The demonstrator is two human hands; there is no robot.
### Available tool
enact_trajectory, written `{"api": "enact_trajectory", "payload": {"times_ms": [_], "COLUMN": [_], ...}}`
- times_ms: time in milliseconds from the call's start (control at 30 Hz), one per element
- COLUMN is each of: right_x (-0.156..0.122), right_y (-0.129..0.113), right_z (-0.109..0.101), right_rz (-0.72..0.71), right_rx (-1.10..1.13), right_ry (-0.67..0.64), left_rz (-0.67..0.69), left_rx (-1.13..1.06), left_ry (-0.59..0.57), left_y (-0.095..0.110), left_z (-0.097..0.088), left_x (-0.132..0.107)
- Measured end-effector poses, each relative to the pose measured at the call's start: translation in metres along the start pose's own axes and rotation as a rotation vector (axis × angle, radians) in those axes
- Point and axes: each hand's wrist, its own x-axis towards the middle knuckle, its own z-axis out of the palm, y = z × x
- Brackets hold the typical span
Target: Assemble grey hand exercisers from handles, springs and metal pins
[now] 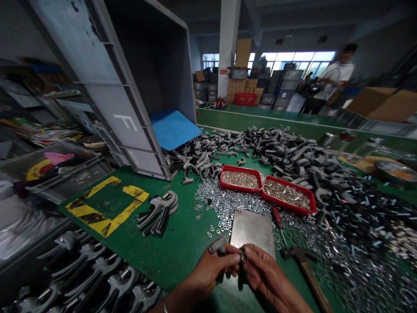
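Note:
My left hand (208, 266) is closed round a grey curved plastic handle (216, 245), one end of which sticks up past the fingers. Close beside it, my right hand (263, 267) pinches a small shiny metal piece (243, 257) against the part at my left fingertips; it may be a ring or nut, too small to tell. Both hands are over the near edge of a flat metal plate (252, 228). Loose nuts (224, 208) lie scattered behind the plate. To its right are a red-handled screwdriver (276, 218) and a hammer (308, 271).
Two red trays (240, 188) of small metal pins stand behind the nuts. Farther back, grey handles (289, 152) lie heaped. A grey crate (114, 108) lies on its side at left. Black parts (368, 208) and metal rings (345, 265) spread rightward. Another person (335, 78) stands across the room.

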Motion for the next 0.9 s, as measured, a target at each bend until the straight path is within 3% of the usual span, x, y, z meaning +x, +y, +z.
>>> {"api": "enact_trajectory", "payload": {"times_ms": [100,233,367,500,600,733,900], "right_x": [-0.005,-0.013,-0.026,-0.030,-0.023,-0.010,-0.004], "right_y": [0.004,-0.007,-0.030,-0.039,-0.031,-0.012,-0.002], "right_z": [-0.015,-0.037,-0.038,-0.024,-0.011,0.005,0.005], "right_rz": [-0.031,-0.207,-0.259,-0.281,-0.356,-0.450,-0.559], "right_rx": [-0.100,-0.436,-0.580,-0.535,-0.430,-0.341,-0.697], "right_ry": [0.023,0.192,0.276,0.364,0.450,0.503,0.535], "left_rz": [0.072,0.190,0.182,0.191,0.254,0.265,0.179], "left_rx": [0.347,0.737,0.560,0.500,0.590,0.538,0.437], "left_ry": [-0.003,0.023,-0.066,-0.136,-0.015,0.139,0.189], "left_y": [0.006,0.022,0.032,0.029,0.020,0.005,0.001], "left_z": [-0.004,-0.018,-0.018,0.002,0.017,0.027,0.027], "left_x": [-0.001,-0.001,0.007,0.021,0.032,0.038,0.028]}}
